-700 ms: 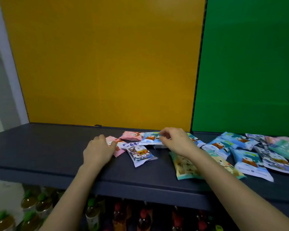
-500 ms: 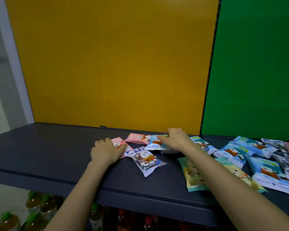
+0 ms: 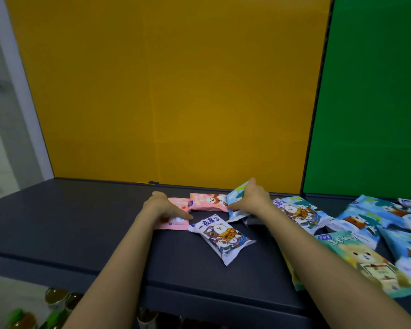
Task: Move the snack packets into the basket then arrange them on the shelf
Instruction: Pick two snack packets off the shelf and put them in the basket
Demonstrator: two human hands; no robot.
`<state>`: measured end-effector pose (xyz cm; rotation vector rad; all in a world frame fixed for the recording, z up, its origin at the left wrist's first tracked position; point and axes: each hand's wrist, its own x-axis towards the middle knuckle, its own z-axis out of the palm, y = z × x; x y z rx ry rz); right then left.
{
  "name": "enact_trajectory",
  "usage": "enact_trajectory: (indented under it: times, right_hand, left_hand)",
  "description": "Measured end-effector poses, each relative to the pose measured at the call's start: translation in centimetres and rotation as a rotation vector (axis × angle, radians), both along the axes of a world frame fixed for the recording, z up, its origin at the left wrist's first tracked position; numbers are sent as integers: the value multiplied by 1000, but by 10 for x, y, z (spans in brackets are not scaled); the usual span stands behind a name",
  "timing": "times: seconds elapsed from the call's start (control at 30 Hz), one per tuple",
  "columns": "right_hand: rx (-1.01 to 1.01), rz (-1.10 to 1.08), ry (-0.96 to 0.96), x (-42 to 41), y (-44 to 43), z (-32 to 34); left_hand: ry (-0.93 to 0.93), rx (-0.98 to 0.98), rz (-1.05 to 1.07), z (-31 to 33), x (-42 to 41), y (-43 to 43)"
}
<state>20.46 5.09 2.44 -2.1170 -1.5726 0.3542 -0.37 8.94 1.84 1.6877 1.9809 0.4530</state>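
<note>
A white packet [image 3: 222, 241] printed with cartoon animals lies flat and askew on the dark grey shelf [image 3: 81, 222]. Just beside its top corner, at 10 o'clock, is a pink packet [image 3: 176, 225], which the left hand [image 3: 160, 206] holds down with curled fingers. At 12 o'clock a second pink packet [image 3: 208, 202] lies flat near the shelf's back edge, at 1 o'clock the right hand [image 3: 252, 200] grips a light blue packet [image 3: 235, 198] tipped up on edge, and from 2 to 4 o'clock several blue packets [image 3: 365, 219] and a green packet [image 3: 365, 260] with a bear lie flat, overlapping.

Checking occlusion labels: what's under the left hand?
A pink snack packet, flat on the dark shelf; its right and near edges show. The part beneath the left hand is covered, as is whether fingers hook its far edge.
</note>
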Motion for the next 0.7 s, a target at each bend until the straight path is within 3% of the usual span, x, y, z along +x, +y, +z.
enact_trajectory:
  times: [0.17,0.3,0.5,0.7]
  right_hand:
    - [78,31,84,6,0,-2]
    - [194,60,368,9,-8,5]
    - [257,280,771,-26,-50,25]
    - [184,484,840,-101,-81,16]
  left_hand:
    - [-220,122,18,-10,-17,5]
    - [-571,239,-31,-8,-30,-13]
    - [-861,343,21,6,-64,-67]
    - [-862,484,179,-6,-124,-143]
